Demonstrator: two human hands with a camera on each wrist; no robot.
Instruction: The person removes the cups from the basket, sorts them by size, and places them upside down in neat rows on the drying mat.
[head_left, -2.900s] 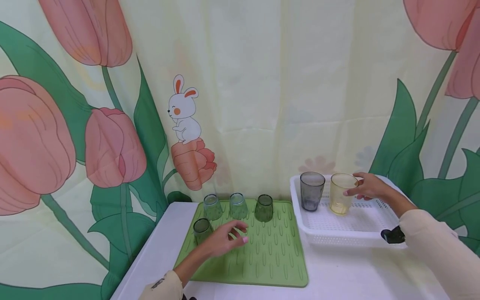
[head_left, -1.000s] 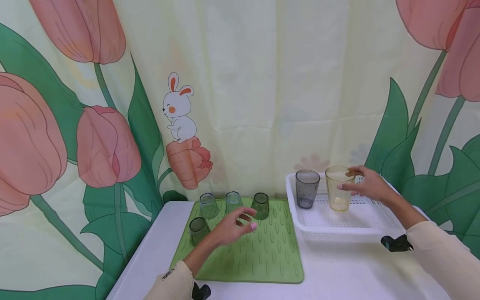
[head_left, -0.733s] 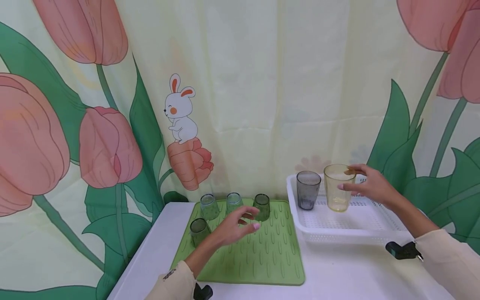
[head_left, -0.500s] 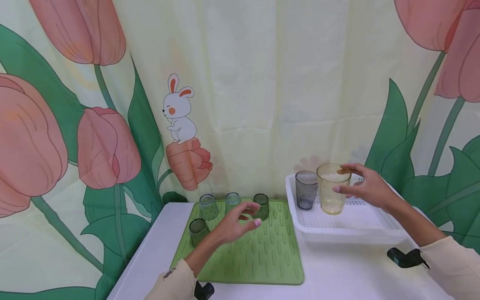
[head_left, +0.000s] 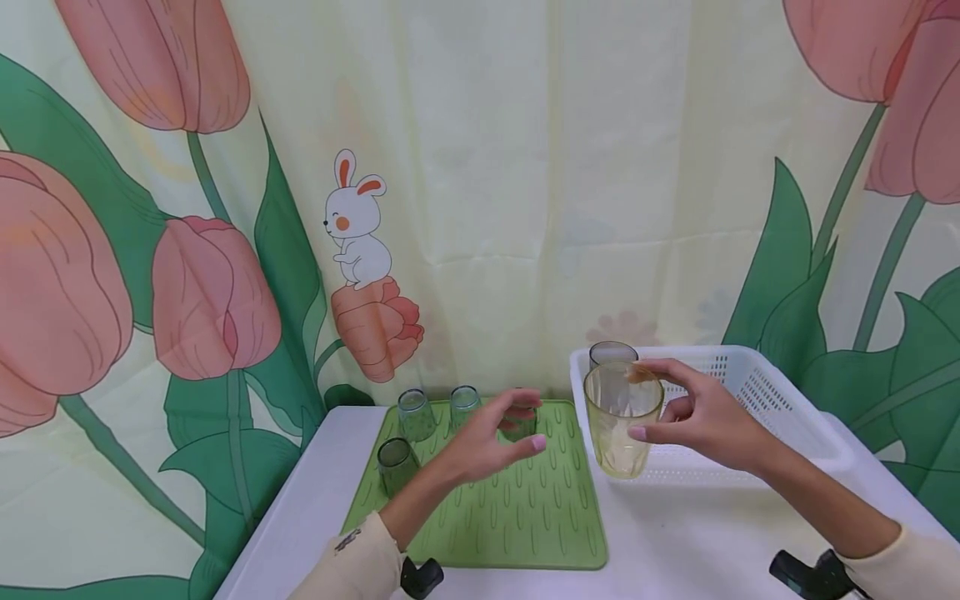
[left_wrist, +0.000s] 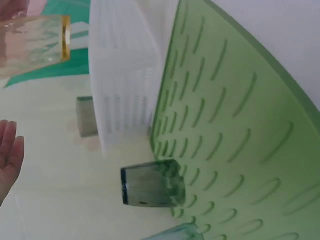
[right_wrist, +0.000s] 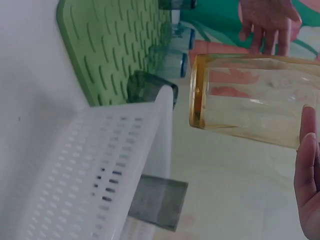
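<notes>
My right hand (head_left: 705,417) pinches a clear yellow drinking glass (head_left: 621,421) near its rim, thumb on the near side and fingers behind. The glass is upright and overlaps the front left corner of the white basket in the head view; the right wrist view shows its thick amber base (right_wrist: 198,92). My left hand (head_left: 495,437) hovers over the green drying mat (head_left: 525,525), fingers loosely bent, holding nothing. It partly hides a dark green glass (left_wrist: 152,184) standing upside down on the mat. A grey glass (head_left: 611,353) is in the basket, mostly hidden behind the yellow one.
The white perforated basket (head_left: 795,417) stands right of the mat. Two pale green glasses (head_left: 416,415) and another dark green glass (head_left: 397,467) stand upside down at the mat's back and left. A tulip-print curtain (head_left: 487,167) hangs behind the white table (head_left: 675,533).
The right hand has lifted the yellow glass out of the basket and brought it left and nearer. The left hand has shifted slightly right and up over the mat.
</notes>
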